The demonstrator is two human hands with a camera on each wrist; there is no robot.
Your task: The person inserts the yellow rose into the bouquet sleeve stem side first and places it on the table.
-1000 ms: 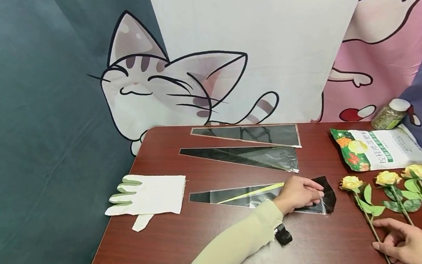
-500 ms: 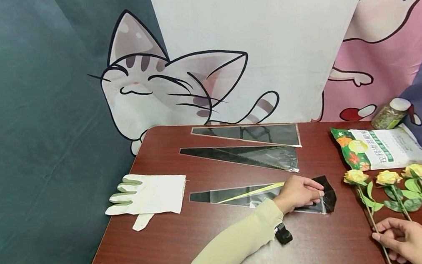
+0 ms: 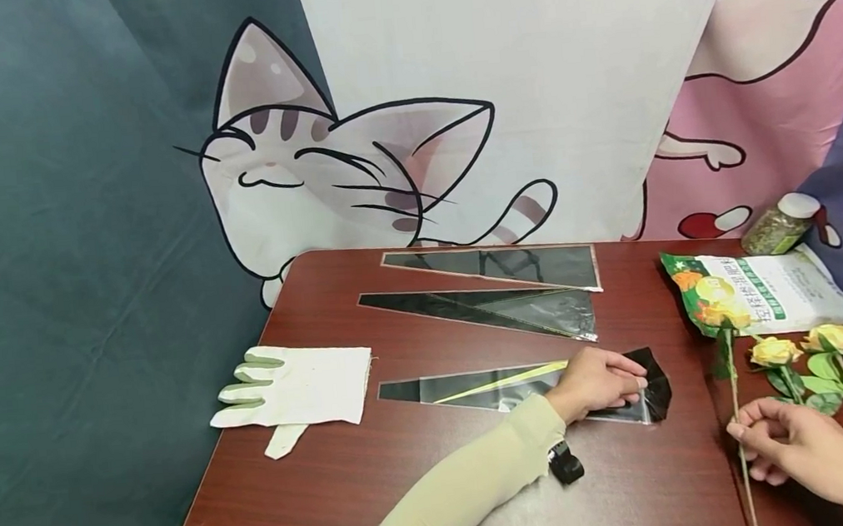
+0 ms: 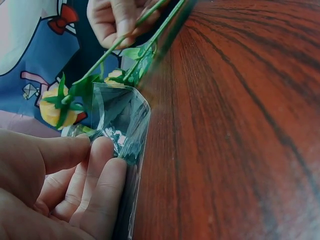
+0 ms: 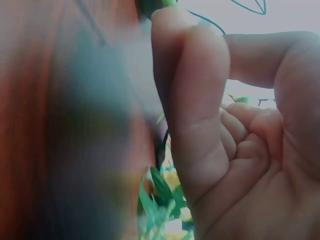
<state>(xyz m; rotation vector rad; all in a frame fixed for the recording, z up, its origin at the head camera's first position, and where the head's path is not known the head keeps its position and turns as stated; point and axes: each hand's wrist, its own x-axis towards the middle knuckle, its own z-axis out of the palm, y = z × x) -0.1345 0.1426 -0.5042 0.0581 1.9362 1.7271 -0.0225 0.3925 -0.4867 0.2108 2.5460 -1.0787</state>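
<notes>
My left hand [image 3: 596,381] pinches the open wide end of the nearest flower sleeve [image 3: 500,386], a tapered clear and black wrapper with a yellow stripe. In the left wrist view the sleeve's mouth [image 4: 122,117] stands open beyond the fingers. My right hand [image 3: 794,443] pinches the stem of a yellow rose [image 4: 52,107] between thumb and forefinger. In the head view its blurred bloom overlaps the white packet. Two more yellow roses, a middle one [image 3: 775,351] and a right one [image 3: 833,338], lie beside my right hand.
Two more sleeves, a middle one [image 3: 486,312] and a far one [image 3: 504,266], lie farther back. A white glove [image 3: 319,385] lies at the left. At the back right are a white-and-green packet [image 3: 778,294] and a white-lidded jar [image 3: 779,225].
My right hand has moved a little away from me and raised the rose, its bloom now up over the packet. My left hand has stayed at the sleeve's mouth.
</notes>
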